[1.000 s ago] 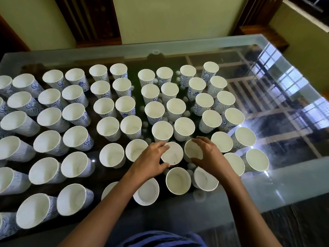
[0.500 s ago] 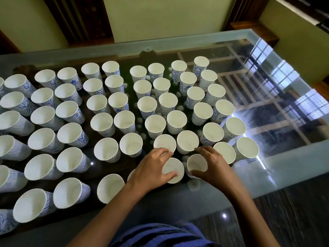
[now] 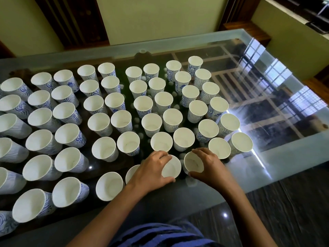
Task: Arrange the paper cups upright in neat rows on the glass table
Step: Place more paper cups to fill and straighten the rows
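- Head view: two white paper cups with blue swirl print (image 3: 171, 168) are gripped upright, one per hand, at the near edge of the glass tabletop (image 3: 284, 157).
- Left hand (image 3: 153, 171) and right hand (image 3: 209, 167) are each wrapped round a cup, side by side; the rows sit just beyond.

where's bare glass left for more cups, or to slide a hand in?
Free: right part of the glass table, beyond the rightmost cups; frosted near-right corner beside the right hand. Crowded: centre and left, cups nearly rim to rim around the left hand.
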Tool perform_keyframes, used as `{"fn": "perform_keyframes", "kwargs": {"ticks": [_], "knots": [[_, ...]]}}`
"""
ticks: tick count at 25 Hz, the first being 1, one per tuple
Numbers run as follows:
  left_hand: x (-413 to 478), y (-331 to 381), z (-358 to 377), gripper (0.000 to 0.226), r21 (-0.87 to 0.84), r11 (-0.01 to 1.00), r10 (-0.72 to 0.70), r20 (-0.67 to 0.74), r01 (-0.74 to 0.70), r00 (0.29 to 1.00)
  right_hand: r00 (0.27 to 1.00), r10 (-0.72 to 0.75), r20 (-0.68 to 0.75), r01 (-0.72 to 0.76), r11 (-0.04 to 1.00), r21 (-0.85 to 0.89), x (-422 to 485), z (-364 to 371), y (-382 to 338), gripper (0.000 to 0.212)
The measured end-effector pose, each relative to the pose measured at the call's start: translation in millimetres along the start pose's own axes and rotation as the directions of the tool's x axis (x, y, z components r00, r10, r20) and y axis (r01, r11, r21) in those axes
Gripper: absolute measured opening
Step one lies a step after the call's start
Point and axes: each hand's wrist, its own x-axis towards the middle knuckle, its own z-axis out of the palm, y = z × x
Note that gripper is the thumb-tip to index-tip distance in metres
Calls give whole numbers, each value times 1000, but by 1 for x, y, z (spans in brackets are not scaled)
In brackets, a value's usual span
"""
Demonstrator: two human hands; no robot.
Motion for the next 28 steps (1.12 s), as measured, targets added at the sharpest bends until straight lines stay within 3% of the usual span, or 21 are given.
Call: {"fn": "perform_keyframes", "kwargs": {"ticks": [8,12,18,21,28], "knots": [[-7,-4,-8,71,-38,999,-4,-47,2,999,999,-23,-31,24,1000,9,1,0,-12,78],[-22,-21,-29,61,-87,990,-125,-187,110,974,992,-123,-7,123,992,39,15,6,-40,70],[-53,-87,-66,50,-108,930,-365,-372,351,853,961,-272,55,269,962,57,61,35,-109,64],[-54,-112,-75,58,-102,906,-420,-350,411,837,952,-298,75,297,955,23,85,48,-138,69],[-43,-129,-76,67,-102,918,-396,-269,382,878,952,-275,133,281,959,-30,108,66,-162,74]]}}
